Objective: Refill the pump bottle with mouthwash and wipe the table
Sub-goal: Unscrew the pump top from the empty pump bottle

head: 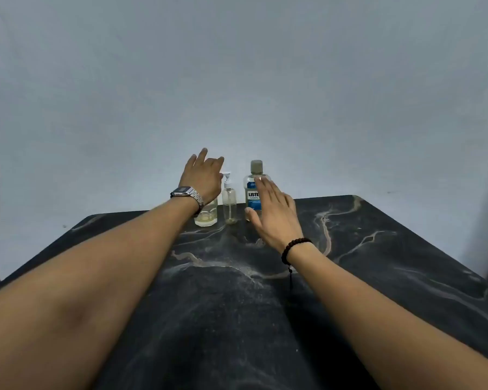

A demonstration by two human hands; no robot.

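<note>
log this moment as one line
stage: reaching | left hand: open, over glass | right hand: open, by mouthwash bottle | pump bottle: untouched

I count three containers on bench [378,249], all in row at far edge. One glass jar [207,216], partly hidden behind my left wrist. One clear pump bottle [229,201], white pump head. One mouthwash bottle [252,190], blue label, grey cap. Two hands in view: one left hand [204,175], one right hand [273,212], both with fingers spread, neither holding anything. One metal wristwatch [188,194] on left wrist. One dark bead bracelet [292,249] on right wrist. One bench, dark marbled top.
</note>
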